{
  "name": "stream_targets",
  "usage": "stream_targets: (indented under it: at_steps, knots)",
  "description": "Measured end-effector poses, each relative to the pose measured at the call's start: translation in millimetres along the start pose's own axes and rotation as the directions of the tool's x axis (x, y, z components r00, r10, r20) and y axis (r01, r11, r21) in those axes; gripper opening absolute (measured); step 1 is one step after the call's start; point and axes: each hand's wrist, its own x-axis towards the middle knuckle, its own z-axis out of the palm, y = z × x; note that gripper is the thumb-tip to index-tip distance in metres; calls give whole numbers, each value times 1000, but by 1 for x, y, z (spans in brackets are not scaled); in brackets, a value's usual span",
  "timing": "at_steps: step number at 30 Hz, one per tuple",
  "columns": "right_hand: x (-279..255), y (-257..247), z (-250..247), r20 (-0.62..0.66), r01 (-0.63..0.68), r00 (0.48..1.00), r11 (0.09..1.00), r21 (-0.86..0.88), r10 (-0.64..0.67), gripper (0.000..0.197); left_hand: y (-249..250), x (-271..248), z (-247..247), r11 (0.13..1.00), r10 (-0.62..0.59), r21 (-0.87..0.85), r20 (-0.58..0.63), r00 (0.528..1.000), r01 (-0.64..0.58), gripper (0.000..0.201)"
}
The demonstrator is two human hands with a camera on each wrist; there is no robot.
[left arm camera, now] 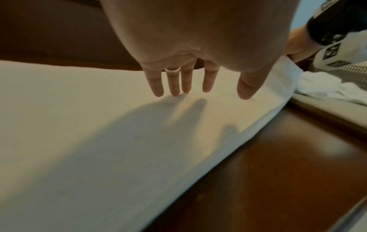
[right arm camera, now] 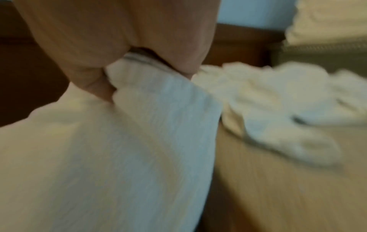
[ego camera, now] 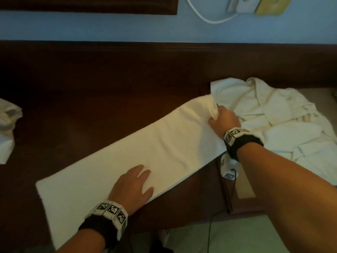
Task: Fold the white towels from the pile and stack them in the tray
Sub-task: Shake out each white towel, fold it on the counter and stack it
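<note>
I see a dark brown wooden table (ego camera: pixel 94 99) running left to right below the blue wall. A long folded white towel (ego camera: pixel 127 161) lies flat on it, slanting from near left to far right. At the far right, a rumpled pile of white towels (ego camera: pixel 269 121) sits on a lighter surface (ego camera: pixel 244 194). More white cloth (ego camera: pixel 7 125) lies at the left edge.

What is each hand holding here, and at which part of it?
The right hand grips the long folded towel by its far end, bunched in the fingers. The left hand holds nothing; it lies flat on the towel's near part.
</note>
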Motion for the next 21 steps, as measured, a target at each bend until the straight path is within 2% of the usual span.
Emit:
stream_targets:
  at_steps: [2, 3, 6, 9, 11, 14, 16, 19, 21]
  knots:
    - [12, -15, -23, -129, 18, 991, 995, -98, -31, 32, -7, -1, -4, 1000, -3, -7, -17, 1000, 3, 98]
    - [16, -24, -34, -178, 26, 983, 992, -122, -48, 31, -15, -2, -6, 1000, -9, -14, -36, 999, 9, 93]
    - [12, -52, -52, -284, 89, 950, 984, -157, -131, 32, -51, -6, -11, 999, -45, 28, -44, 998, 46, 65]
    - [-22, -87, -45, -375, 226, 880, 951, -211, -292, 28, -86, -16, -15, 997, -48, 53, -64, 997, 52, 57]
    - [-61, -111, -23, -386, 346, 828, 913, -218, -406, 24, -105, -27, -19, 997, -29, 68, -78, 997, 34, 55]
    - [-132, -140, 39, -296, 486, 788, 841, -239, -540, 25, -131, -47, -20, 1000, 2, 26, -142, 990, 2, 45]
    - [-180, -152, 94, -197, 545, 782, 802, -244, -592, 26, -147, -62, -21, 999, -1, -32, -178, 984, -5, 43]
    - [-238, -154, 172, 50, 605, 787, 751, -265, -615, 32, -170, -80, -17, 995, 11, -98, -230, 973, -35, 42]
    - [-251, -144, 201, 127, 606, 792, 745, -278, -597, 42, -181, -87, -10, 993, 43, -95, -238, 970, -67, 48]
